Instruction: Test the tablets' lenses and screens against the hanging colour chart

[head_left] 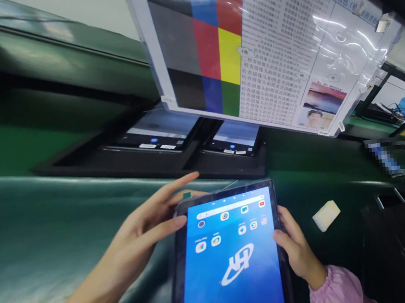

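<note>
Tablet (231, 257): lower centre of frame, lit, blue home screen with app icons and a white logo; bottom end cut off by frame edge.
Left hand (137, 235): left of tablet. Thumb tip on front bezel at its upper left corner, index stretched out past the top edge, another finger partly hidden behind. Fingers spread; can't tell if it's actually gripping.
Right hand (299, 249): right edge of tablet, closed on it, thumb on the bezel, fingers around the side and partly hidden. Pink sleeve (336, 289) at the wrist.
Green tab (187, 195): tablet's top edge, near left thumb.
Black tray (146, 169): centre, beyond the tablet, two lit devices (235, 138) in it.
Chart (229, 57): top centre to right, tilted, colour blocks plus printed text, glare on its clear cover.
Pale block (327, 215): right of right hand, apart from it, on green surface (310, 178).
</note>
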`<state>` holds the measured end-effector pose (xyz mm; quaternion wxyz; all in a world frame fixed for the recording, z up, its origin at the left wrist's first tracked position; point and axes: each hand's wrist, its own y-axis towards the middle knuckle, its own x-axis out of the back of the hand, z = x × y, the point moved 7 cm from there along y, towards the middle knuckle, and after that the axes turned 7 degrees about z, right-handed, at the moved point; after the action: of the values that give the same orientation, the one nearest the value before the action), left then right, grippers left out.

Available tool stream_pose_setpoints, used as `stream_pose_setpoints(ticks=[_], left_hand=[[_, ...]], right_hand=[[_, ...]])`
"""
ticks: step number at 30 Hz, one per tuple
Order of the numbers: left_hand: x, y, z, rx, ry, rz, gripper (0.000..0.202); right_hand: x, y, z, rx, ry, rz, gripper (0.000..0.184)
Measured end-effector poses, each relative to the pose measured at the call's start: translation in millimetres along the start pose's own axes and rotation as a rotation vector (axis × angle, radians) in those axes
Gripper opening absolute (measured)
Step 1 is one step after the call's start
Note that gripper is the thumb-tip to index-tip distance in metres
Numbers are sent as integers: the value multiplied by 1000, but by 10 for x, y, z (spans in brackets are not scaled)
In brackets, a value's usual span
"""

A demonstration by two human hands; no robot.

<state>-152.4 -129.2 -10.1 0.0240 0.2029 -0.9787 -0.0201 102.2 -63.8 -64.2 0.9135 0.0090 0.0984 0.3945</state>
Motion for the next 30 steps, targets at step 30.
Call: stream_pose_setpoints(ticks=[30], left_hand=[[-200, -23, 80, -233, -99, 263, 73]], right_hand=[[240, -265, -305, -175, -176, -136, 59]])
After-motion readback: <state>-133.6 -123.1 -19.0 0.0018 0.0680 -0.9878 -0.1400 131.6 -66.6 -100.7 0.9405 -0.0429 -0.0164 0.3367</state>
